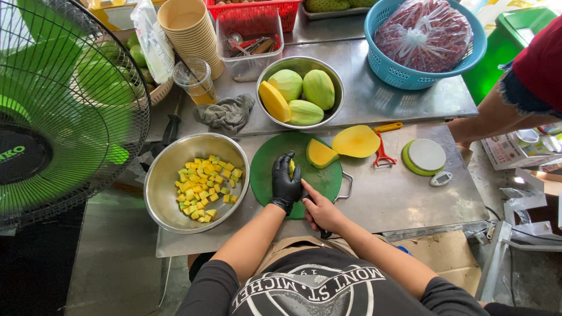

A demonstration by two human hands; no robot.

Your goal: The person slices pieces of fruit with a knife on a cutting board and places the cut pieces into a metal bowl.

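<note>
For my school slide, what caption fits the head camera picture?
Gloved left hand steadies mango piece on green board; right hand cuts.

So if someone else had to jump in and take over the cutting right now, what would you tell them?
Left hand: black glove, pinning a small mango piece on the green cutting board.
Right hand: bare, gripping a knife handle; the blade is hidden.
Done: yellow mango cubes sit in the steel bowl left of the board.
Left: a mango chunk on the board, a cut half beside it, and peeled mangoes in the far bowl.
A red peeler and a small round scale lie to the right.
</note>
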